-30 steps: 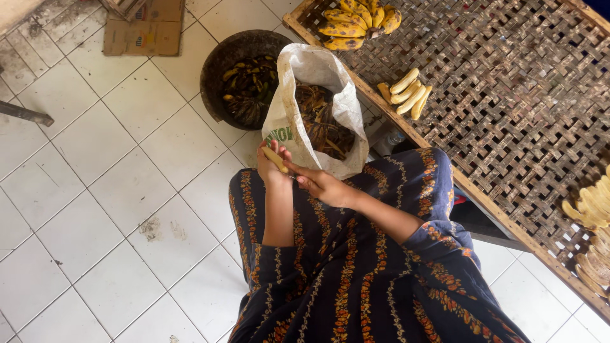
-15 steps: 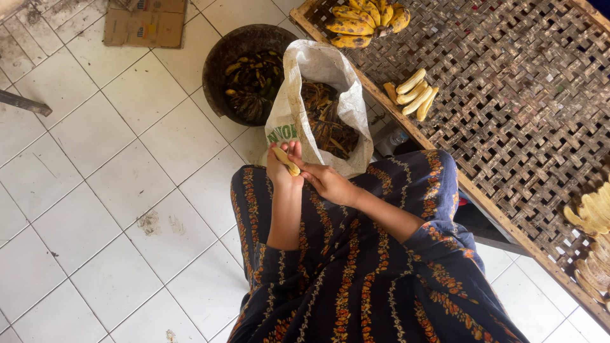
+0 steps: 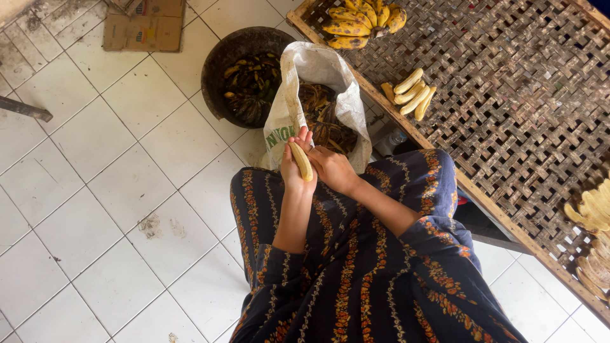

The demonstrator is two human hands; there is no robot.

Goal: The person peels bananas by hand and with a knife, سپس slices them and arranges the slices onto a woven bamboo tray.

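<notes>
Right now I see my left hand (image 3: 293, 170) with its grip closed around a peeled banana (image 3: 301, 160), which stands nearly upright against the palm. My right hand (image 3: 332, 168) sits just beside it, fingers touching the banana's lower end; whether that grip pinches anything I cannot tell. Directly beyond both hands is a white sack (image 3: 318, 70) with green print low on its front, open and holding dark peels. Beyond it to the left stands a round dark tub (image 3: 219, 60) of peels. Far left of the tub a flat brown cardboard piece (image 3: 143, 28) lies on the white tiled floor (image 3: 95, 190). Right of the hands, the woven desk (image 3: 521, 114) carries four peeled bananas (image 3: 412, 94) and a yellow bunch (image 3: 365, 19).
</notes>
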